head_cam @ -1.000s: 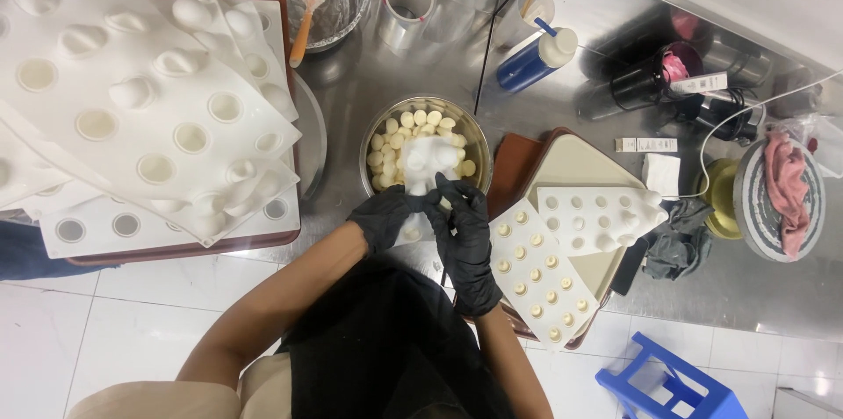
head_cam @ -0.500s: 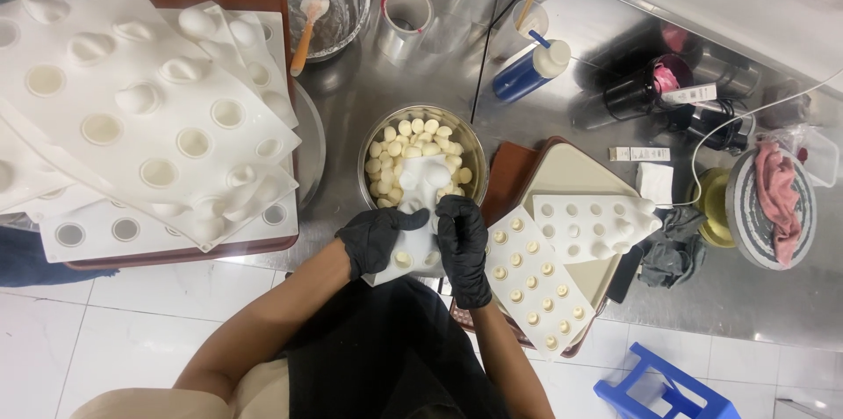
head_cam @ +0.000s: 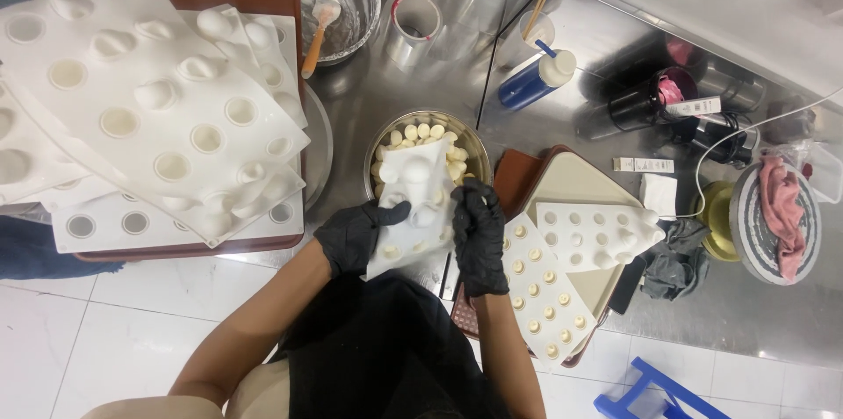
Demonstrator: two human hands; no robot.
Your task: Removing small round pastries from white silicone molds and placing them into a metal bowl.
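Both my hands wear black gloves and hold a white flexible mould sheet (head_cam: 411,201) with round cavities. My left hand (head_cam: 353,234) grips its left edge, my right hand (head_cam: 479,230) its right edge. The sheet is bent and hangs over a metal bowl (head_cam: 471,141) that holds several small pale round pieces (head_cam: 425,132). To the right, on a brown tray (head_cam: 518,175), lie two more white moulds (head_cam: 536,287), one with filled cavities.
A stack of large white moulds (head_cam: 140,111) covers a brown tray at the left. Behind are a glass bowl with a spatula (head_cam: 314,32), a tape roll (head_cam: 416,18), a blue bottle (head_cam: 531,78), dark bottles, cloths and a blue stool (head_cam: 654,393) below.
The mould sheet has come up from low in front of me to over the bowl, now held by both hands and bent. The view has shifted slightly.
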